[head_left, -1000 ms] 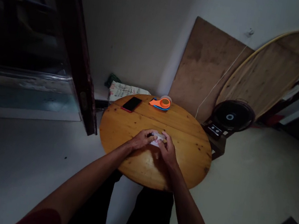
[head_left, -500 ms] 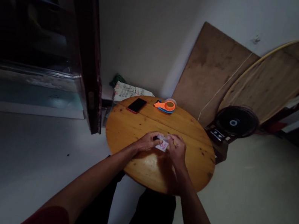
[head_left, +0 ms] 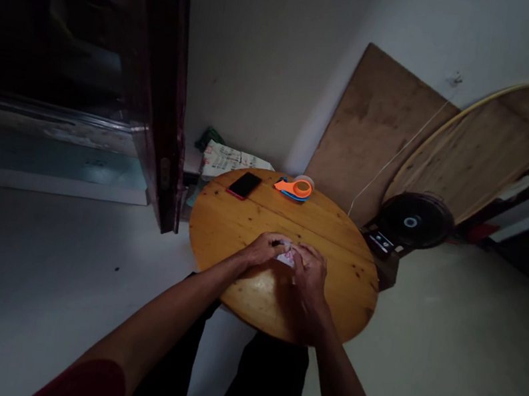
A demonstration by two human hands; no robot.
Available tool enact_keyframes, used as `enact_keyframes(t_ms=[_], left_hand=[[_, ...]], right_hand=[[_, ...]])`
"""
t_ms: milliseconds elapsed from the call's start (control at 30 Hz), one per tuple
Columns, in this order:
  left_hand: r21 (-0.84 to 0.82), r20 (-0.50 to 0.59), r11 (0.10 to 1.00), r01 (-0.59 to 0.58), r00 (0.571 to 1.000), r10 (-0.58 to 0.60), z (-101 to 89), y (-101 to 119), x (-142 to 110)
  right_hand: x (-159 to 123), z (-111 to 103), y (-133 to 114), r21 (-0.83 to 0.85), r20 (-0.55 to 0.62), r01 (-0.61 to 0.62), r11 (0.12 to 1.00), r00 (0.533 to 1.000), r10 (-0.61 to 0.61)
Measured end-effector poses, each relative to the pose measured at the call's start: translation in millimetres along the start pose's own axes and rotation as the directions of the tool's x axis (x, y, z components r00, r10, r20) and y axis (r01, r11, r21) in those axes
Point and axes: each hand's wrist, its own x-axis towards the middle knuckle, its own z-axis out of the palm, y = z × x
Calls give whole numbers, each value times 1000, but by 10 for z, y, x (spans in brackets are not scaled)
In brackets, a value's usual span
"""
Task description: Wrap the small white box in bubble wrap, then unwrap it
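Note:
Between my two hands is a small white packet with pink print (head_left: 286, 258), just above the round wooden table (head_left: 250, 223). My left hand (head_left: 264, 249) grips its left side, thumb on top. On the right side my right hand (head_left: 310, 266) is closed on it too, with fingers curled over the far edge. Much of the packet is covered by my fingers, so its exact kind cannot be made out. Beyond my hands lie an orange and blue tape dispenser (head_left: 296, 188) and a phone with a red edge (head_left: 245, 185).
A brown board (head_left: 359, 119) and a round wooden tabletop (head_left: 487, 140) lean against the wall. A black round appliance (head_left: 415, 220) stands right of the table. Behind the table is a printed sack (head_left: 233, 158); a dark door frame (head_left: 167, 114) rises at left.
My right hand has shifted inward over the packet, its fingers now covering more of it. My left hand keeps its hold. The view has turned slightly.

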Motion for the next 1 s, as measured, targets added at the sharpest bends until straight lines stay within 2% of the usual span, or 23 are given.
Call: enact_keyframes(t_ms=[200, 333, 467, 633, 833, 1000], left_hand=[[170, -1, 982, -81, 997, 82, 1, 3, 31], [313, -19, 943, -111, 992, 123, 10, -47, 76], [392, -71, 915, -89, 989, 127, 16, -63, 83], [321, -137, 946, -40, 987, 88, 17, -56, 46], [424, -51, 886, -189, 971, 232, -6, -89, 17], [542, -39, 814, -211, 961, 275, -1, -117, 14]], right_hand=[[-52, 5, 91, -131, 17, 142, 981, 990, -141], [-63, -16, 140, -193, 91, 219, 956, 975, -205], [-50, 4, 182, -246, 140, 192, 950, 977, -161], [-4, 86, 271, -260, 123, 161, 952, 983, -133], [-41, 165, 312, -260, 55, 171, 950, 985, -162], [-67, 175, 263, -300, 30, 162, 940, 987, -161]])
